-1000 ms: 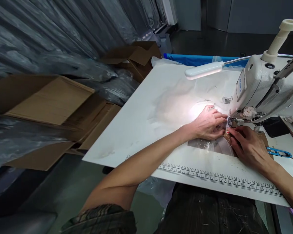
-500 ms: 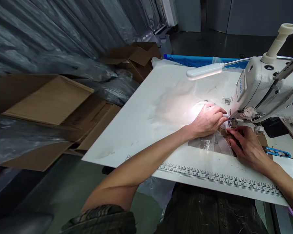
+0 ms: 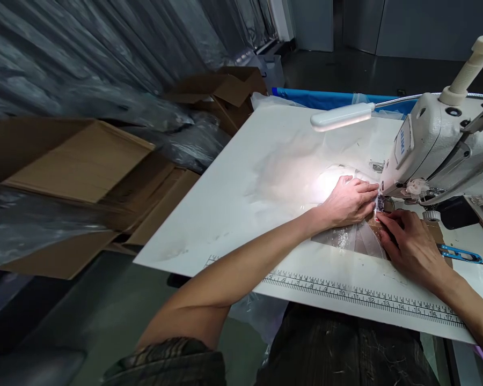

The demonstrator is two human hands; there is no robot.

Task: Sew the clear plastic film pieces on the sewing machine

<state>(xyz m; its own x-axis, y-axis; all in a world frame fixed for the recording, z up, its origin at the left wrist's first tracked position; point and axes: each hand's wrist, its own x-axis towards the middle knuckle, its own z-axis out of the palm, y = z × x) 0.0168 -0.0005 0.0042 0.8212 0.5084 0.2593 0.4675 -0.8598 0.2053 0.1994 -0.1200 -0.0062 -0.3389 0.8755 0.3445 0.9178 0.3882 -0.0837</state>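
At the needle end of a white sewing machine (image 3: 434,134), both hands work a sheer white fabric (image 3: 342,236). My left hand (image 3: 351,199) rests on the cloth left of the presser foot (image 3: 383,203), its fingers close together and holding the fabric there. My right hand (image 3: 412,246) is just in front of the foot, with thumb and forefinger closed on the fabric's edge. A small reddish spot shows at the forefinger's tip. Part of the cloth is hidden under the hands, and the needle itself cannot be made out.
A lit lamp (image 3: 342,117) hangs over the white table (image 3: 209,214), which has a printed ruler (image 3: 358,295) along its front. Blue thread snips (image 3: 461,253) and a black pad (image 3: 454,213) lie at right. Open cardboard boxes (image 3: 80,155) stand left, beside plastic sheeting (image 3: 197,142).
My left fingers have settled lower and flatter beside the presser foot, and more fabric shows behind them. My right hand stays nearly in place. The whole view has shifted slightly.
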